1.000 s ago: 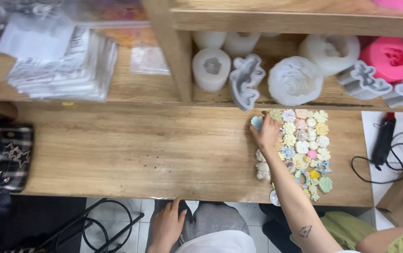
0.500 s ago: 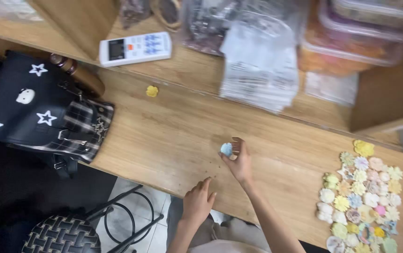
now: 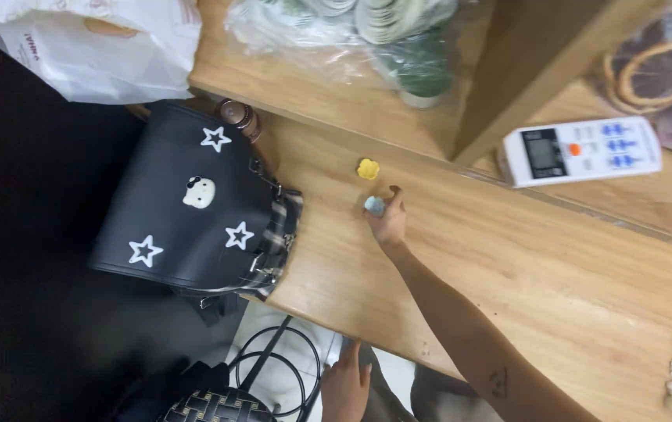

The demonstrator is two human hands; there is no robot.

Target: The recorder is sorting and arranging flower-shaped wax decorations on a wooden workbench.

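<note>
While R hand [image 3: 387,223] pinches blue piece [image 3: 373,205] | yellow flower [image 3: 368,168] just beyond

Our right hand [image 3: 387,225] and left hand [image 3: 346,387] are bare; our right forearm [image 3: 461,328], sleeveless, bears a small dark tattoo [image 3: 498,381].

Soft, even indoor light falls from above on the wooden desk [image 3: 508,266], which shows warm and bright with only faint shadows. Glare whitens the plastic bag [image 3: 93,43] at the top left corner and the clear wrapping [image 3: 312,31] on the shelf. The area off the desk's left edge is very dark, nearly black. Slight motion blur softens everything, most towards the frame edges.
</note>
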